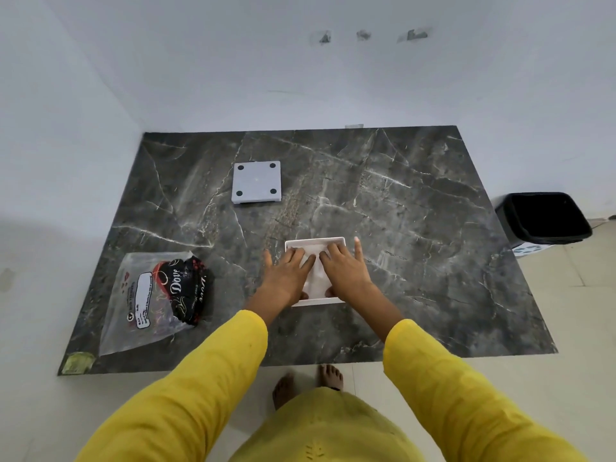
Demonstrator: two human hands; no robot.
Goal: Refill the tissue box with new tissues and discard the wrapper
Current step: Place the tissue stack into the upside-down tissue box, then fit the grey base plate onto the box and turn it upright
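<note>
A dark marble tabletop (416, 228) fills a white-walled corner, with a black waste bin (543, 216) on the floor at three o'clock. At eight o'clock lies the emptied clear wrapper (150, 295); at eleven o'clock, the box's base plate (256, 182), feet up. Centre, the white tissue box (315, 243) sits inverted, tissues (315, 278) inside. The left hand (288, 276) and right hand (345, 271) lie flat, fingers spread, pressing the stack. Pressing evenly at the corners should seat it level before closing.
</note>
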